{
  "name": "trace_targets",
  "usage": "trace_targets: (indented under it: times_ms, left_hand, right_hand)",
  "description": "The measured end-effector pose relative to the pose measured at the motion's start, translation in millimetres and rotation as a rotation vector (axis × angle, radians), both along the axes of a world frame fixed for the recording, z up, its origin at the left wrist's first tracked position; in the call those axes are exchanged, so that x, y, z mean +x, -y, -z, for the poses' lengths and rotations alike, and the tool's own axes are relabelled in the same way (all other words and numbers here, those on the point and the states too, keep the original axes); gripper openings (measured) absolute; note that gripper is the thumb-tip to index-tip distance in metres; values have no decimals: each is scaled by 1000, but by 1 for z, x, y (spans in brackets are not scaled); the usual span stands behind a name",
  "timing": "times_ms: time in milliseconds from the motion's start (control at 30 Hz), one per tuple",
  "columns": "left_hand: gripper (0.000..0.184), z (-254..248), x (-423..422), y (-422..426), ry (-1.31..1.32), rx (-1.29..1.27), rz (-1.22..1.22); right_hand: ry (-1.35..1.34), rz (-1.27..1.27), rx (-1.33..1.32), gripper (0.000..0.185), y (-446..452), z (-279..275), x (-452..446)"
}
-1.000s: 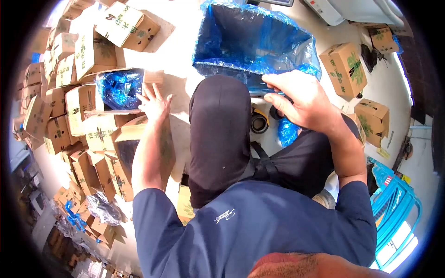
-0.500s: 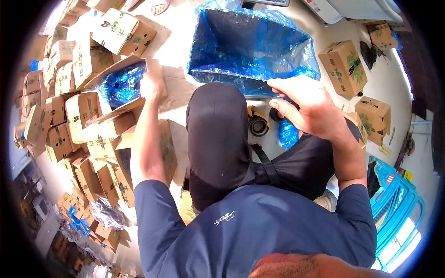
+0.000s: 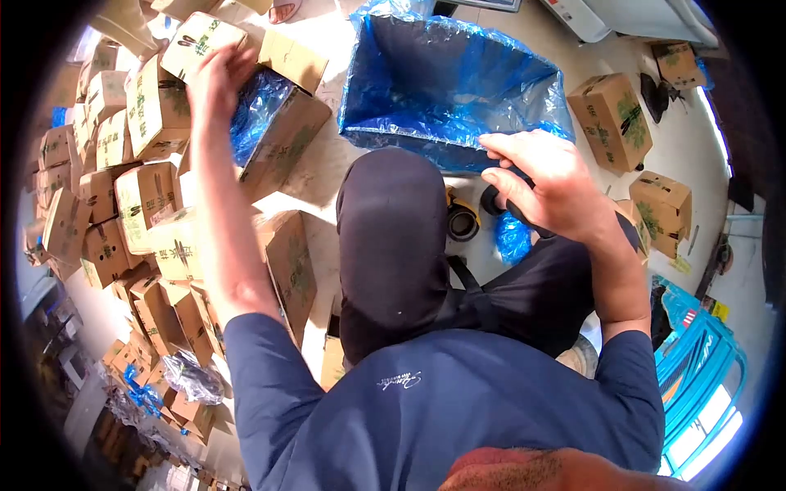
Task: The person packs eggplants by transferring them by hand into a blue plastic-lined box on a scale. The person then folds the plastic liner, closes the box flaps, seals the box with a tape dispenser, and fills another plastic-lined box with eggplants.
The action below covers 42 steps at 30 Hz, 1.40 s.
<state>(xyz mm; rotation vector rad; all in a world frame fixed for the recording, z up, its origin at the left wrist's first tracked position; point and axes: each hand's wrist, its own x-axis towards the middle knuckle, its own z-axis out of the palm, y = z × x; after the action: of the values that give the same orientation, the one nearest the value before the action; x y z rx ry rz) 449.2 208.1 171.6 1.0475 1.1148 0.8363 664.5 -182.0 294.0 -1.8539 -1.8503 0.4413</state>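
My left hand point(image 3: 219, 80), blurred by motion, is at the upper left, beside an open carton point(image 3: 288, 146) lined with blue plastic. Its fingers overlap the carton's far left side and a closed carton point(image 3: 201, 42) behind it; their grip is unclear. The lined carton sits tilted, one flap point(image 3: 292, 60) folded outward. My right hand point(image 3: 550, 178) hovers at the near right rim of a large bin point(image 3: 426, 135) lined with blue plastic. Its thumb and forefinger are apart, with nothing clearly held; the other fingers are hidden.
Stacked cartons point(image 3: 157, 108) fill the left side. A yellow and black ring-shaped item point(image 3: 463, 222) and a blue plastic bundle point(image 3: 513, 239) lie by my knees. More cartons point(image 3: 610, 121) stand right, above a turquoise frame point(image 3: 702, 360). Someone's foot point(image 3: 284, 11) shows at the top.
The blue-lined carton has turned and shifted up and right. My left hand has moved up and left, from its near side to its far left side. My right hand has barely moved.
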Motion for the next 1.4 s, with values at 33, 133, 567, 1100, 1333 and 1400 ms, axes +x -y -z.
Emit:
trace_targets:
  times_ms: [33, 133, 567, 1100, 1333, 1400]
  left_hand:
    - [21, 11, -42, -23, -264, 132, 179]
    - [22, 38, -141, -28, -721, 214, 757]
    - [32, 44, -144, 19, -1416, 939, 1504]
    - [45, 81, -212, 18, -929, 1040, 1245]
    - [83, 11, -142, 36, -1531, 222, 1610]
    - [96, 36, -180, 35, -1446, 509, 1452]
  right_hand:
    - [-5, 1, -4, 32, 1, 0, 1]
    - [-21, 3, 3, 31, 4, 2, 3]
    - [0, 27, -24, 30, 5, 8, 3]
    - [-10, -16, -33, 31, -6, 12, -1]
    - [2, 30, -31, 32, -7, 14, 1]
    - [18, 20, -10, 32, -7, 13, 2]
